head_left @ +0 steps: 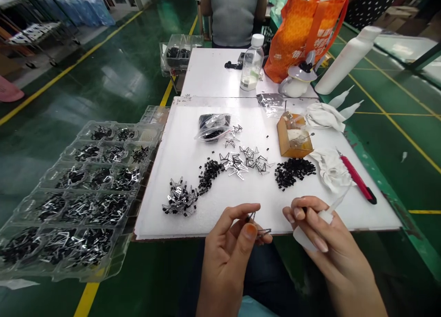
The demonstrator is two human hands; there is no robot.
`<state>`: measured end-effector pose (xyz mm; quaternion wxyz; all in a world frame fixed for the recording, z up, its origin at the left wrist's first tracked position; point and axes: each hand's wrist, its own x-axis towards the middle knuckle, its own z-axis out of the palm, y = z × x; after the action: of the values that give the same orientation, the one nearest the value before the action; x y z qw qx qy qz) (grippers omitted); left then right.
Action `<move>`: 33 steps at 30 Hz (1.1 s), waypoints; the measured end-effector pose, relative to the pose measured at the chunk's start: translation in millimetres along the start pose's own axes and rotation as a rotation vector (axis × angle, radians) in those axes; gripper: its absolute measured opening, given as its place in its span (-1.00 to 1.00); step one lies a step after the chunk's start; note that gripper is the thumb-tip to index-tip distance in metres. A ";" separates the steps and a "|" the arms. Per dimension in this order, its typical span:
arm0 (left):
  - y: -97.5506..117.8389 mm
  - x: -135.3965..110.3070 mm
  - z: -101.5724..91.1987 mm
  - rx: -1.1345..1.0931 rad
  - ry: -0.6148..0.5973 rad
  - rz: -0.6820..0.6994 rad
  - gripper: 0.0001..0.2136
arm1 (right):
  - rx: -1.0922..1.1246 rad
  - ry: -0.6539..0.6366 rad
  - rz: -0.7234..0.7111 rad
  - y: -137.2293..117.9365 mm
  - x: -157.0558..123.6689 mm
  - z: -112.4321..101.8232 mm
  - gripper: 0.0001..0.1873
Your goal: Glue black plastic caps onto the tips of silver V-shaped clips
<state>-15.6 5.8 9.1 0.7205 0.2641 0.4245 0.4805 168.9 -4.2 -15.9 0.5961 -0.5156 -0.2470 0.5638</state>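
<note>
My left hand (234, 243) pinches a small bent metal wire clip (262, 232) between thumb and fingers, just over the near edge of the white board (193, 206). My right hand (320, 239) is closed around a small translucent squeeze bottle (324, 218) with a thin nozzle, and a tiny black piece shows at its fingertips. On the board lie a pile of small black parts (294, 171), a second trail of black parts (209, 173), loose wire clips (241, 161) and a heap of assembled clips (179, 198).
Clear compartment trays (79, 197) of finished pieces sit at the left. On the board are a plastic bag (213, 126), an orange box (294, 135), white cloths (330, 167) and a red knife (356, 179). Behind stand a water bottle (252, 62), an orange bag (303, 30) and a person in grey (234, 14).
</note>
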 end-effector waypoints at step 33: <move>-12.8 -3.2 17.8 0.265 0.219 0.343 -0.73 | -0.033 0.192 -0.088 4.0 -16.9 31.6 -0.71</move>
<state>5.3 -1.8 9.1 0.5371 0.3708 0.5083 0.5618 135.4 -9.9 -3.7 0.6328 -0.5656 -0.2202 0.4808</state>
